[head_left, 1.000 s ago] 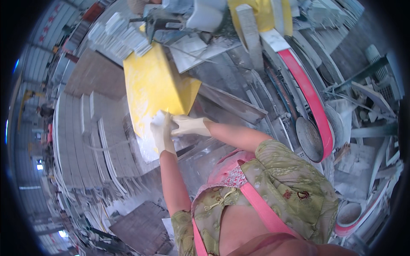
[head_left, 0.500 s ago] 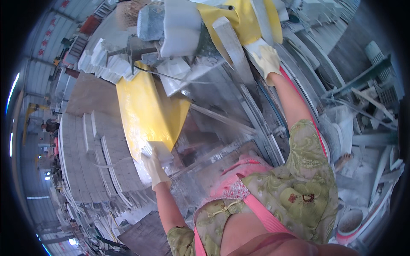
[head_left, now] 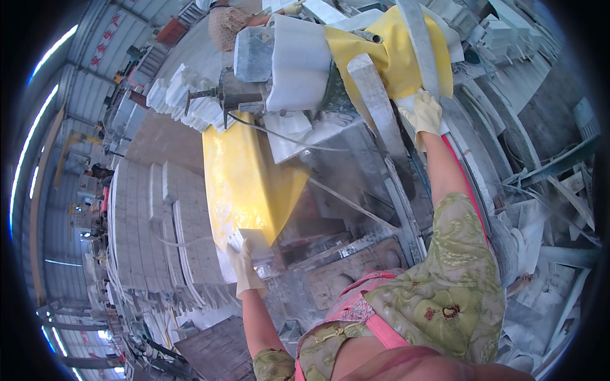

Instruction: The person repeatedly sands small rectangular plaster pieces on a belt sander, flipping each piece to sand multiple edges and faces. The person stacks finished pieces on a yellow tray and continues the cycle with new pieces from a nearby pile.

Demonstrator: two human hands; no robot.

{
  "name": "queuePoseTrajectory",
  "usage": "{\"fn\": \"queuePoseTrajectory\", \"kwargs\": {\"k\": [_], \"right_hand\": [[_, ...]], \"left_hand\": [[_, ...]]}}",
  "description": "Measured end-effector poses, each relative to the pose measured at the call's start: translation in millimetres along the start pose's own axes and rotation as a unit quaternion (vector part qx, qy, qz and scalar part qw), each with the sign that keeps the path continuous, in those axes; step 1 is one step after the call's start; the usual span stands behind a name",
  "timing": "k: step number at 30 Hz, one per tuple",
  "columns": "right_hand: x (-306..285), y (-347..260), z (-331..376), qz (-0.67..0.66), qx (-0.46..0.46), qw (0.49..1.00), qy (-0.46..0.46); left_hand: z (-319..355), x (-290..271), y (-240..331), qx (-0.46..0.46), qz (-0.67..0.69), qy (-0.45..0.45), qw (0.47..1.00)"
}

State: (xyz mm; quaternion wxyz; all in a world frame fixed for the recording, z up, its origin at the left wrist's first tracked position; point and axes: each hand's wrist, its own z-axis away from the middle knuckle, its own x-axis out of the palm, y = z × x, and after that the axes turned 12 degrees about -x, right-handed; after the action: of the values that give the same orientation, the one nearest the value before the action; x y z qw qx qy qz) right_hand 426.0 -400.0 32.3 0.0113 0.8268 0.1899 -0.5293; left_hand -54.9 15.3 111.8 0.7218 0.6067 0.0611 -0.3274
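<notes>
My left hand (head_left: 241, 261), in a pale cream glove, is closed on the edge of a small white stone block (head_left: 255, 241). That block rests at the near end of a wet, shiny yellow sheet (head_left: 235, 178) draped over a ledge. Farther right, my right hand (head_left: 424, 115), gloved alike, has its fingers curled at a whitish piece (head_left: 406, 101) below a second yellow sheet (head_left: 387, 54). What lies under those fingers is mostly hidden. A long grey stone strip (head_left: 422, 47) lies across this sheet, just beyond the hand.
Stacked grey slabs (head_left: 140, 222) stand on the left. White stone pieces (head_left: 184, 95) are piled beyond. A cable (head_left: 298, 145) crosses the middle, above a wet machine bed with rails (head_left: 403, 209). Another person (head_left: 227, 28) is at the far side. Stone offcuts (head_left: 575, 190) lie right.
The whole view has shifted, so the scene sits farther right and lower. My right hand's fingers look more curled. My left hand stays at the white stone block.
</notes>
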Motion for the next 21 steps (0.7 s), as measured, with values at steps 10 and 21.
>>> {"fn": "queuePoseTrajectory", "kwargs": {"k": [10, 21], "right_hand": [[-60.5, 3.7, 49.1, 0.02, -0.007, 0.998, -0.055], [-92.7, 44.0, 137.9, 0.025, -0.029, 0.99, -0.137]], "left_hand": [[5.7, 3.0, 4.5, -0.006, -0.001, 0.004, 1.0], [41.2, 5.2, 27.7, -0.076, 0.059, -0.042, 0.994]]}}
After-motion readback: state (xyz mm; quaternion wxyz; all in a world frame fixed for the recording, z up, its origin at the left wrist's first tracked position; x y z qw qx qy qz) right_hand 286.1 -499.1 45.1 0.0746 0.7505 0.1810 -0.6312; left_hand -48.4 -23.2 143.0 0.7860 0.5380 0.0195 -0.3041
